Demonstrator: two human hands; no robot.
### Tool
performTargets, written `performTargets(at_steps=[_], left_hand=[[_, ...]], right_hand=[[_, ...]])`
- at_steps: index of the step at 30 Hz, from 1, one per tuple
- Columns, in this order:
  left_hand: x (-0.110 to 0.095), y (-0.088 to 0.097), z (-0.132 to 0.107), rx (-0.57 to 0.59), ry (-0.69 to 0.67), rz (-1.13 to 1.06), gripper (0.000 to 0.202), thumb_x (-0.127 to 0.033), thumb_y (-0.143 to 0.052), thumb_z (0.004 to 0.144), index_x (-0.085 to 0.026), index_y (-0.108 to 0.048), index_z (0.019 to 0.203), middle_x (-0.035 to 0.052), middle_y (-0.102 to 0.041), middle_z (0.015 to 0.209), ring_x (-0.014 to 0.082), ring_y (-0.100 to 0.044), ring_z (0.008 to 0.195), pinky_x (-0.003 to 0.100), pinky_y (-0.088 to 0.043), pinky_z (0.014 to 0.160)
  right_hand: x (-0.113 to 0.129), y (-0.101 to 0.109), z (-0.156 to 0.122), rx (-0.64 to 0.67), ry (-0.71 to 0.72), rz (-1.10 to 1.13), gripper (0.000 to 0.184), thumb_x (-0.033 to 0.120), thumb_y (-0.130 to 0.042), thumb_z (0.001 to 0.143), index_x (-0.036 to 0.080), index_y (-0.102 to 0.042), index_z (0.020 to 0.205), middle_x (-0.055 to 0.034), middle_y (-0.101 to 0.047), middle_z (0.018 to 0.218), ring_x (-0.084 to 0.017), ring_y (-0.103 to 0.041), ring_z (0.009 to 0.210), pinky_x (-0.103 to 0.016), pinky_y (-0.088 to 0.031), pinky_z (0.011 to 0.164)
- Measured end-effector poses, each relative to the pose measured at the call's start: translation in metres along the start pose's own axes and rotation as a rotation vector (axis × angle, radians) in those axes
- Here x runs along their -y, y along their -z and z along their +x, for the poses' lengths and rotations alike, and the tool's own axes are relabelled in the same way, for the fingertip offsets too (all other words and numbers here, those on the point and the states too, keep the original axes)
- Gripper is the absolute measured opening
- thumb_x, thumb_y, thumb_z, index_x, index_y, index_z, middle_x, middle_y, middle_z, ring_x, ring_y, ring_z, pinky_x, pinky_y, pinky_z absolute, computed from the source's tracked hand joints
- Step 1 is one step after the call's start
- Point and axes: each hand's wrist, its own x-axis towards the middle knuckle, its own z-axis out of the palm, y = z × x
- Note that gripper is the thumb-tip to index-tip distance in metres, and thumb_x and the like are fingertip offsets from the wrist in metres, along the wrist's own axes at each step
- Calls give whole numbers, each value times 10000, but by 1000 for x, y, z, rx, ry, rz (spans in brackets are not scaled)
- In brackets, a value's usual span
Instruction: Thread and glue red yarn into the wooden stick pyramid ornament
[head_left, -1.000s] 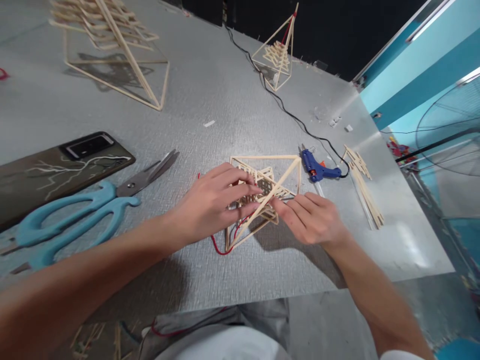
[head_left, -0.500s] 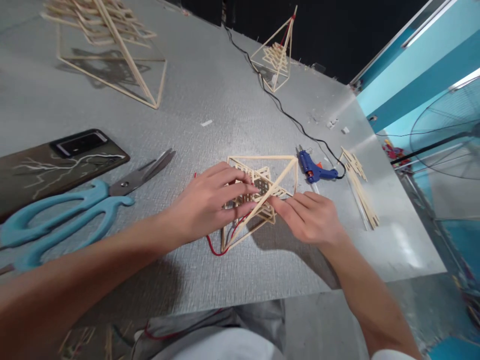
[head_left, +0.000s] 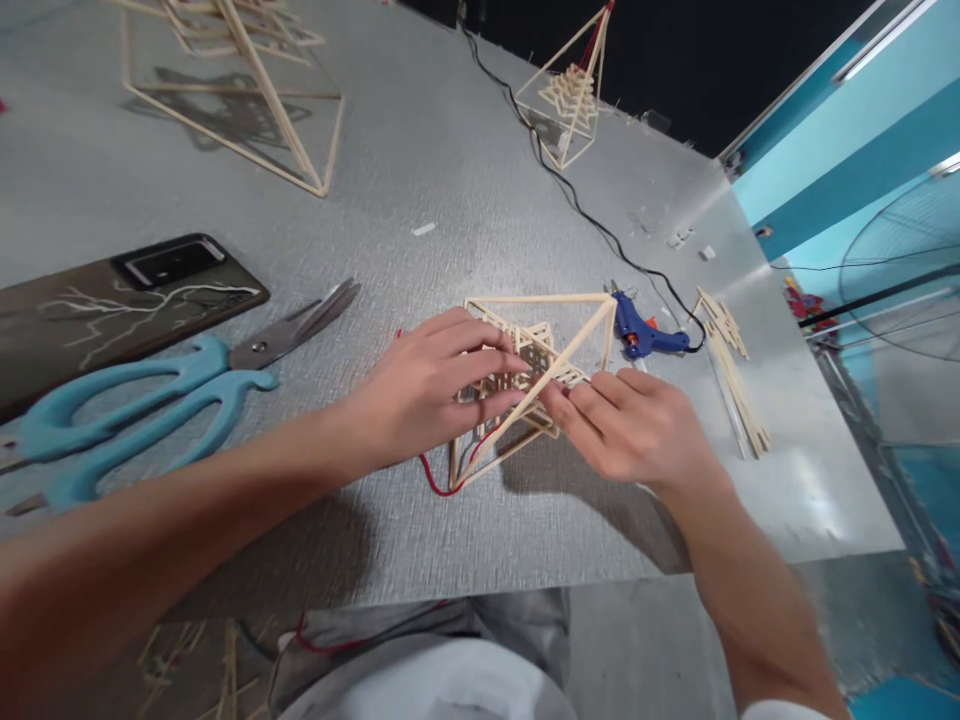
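Between my hands a triangular frame of thin wooden sticks point(head_left: 576, 344) lies tilted on the table, with a smaller lattice of stacked sticks inside it. My left hand point(head_left: 431, 385) reaches over the lattice from the left, its bent fingertips pinching at the sticks near the middle. From the right, my right hand point(head_left: 634, 425) is closed, thumb and forefinger gripping the lattice beside the long slanting stick. The exact spot of that grip is partly hidden. A red cord point(head_left: 433, 488) runs from the frame's near corner and passes under my left hand.
Blue-handled scissors point(head_left: 255, 350) and a phone point(head_left: 150, 285) lie on the left. A blue glue gun point(head_left: 646, 335) with a black cable point(head_left: 574, 195) and loose wooden sticks point(head_left: 739, 395) are on the right. Two finished-looking stick pyramids point(head_left: 334, 150) point(head_left: 574, 100) stand farther back.
The view has shifted slightly, so everything on the table sits a little to the right and higher. Both hands keep nearly the same hold on the stick frame.
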Motion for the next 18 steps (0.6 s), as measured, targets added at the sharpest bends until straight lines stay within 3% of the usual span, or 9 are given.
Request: performTargets(at_steps=[9, 18], left_hand=[[0, -1, 0, -10, 2, -15, 147, -294, -769, 1006, -183, -782, 1101, 101, -796, 1081, 227, -736, 1001, 382, -612, 920], [-1, 0, 0, -1, 31, 4, 149, -318, -737, 1032, -194, -790, 1094, 89, -793, 1070, 212, -725, 1001, 355, -598, 914]], right_hand=[[5, -8, -4, -16, -5, -9, 83, 125, -703, 1007, 67, -761, 1020, -4, -607, 640, -155, -476, 635, -330, -337, 589], [2, -12, -8, -65, 28, 12, 116, 110, -751, 977, 86, -758, 1091, 20, -565, 624, -143, -429, 617, -337, -302, 574]])
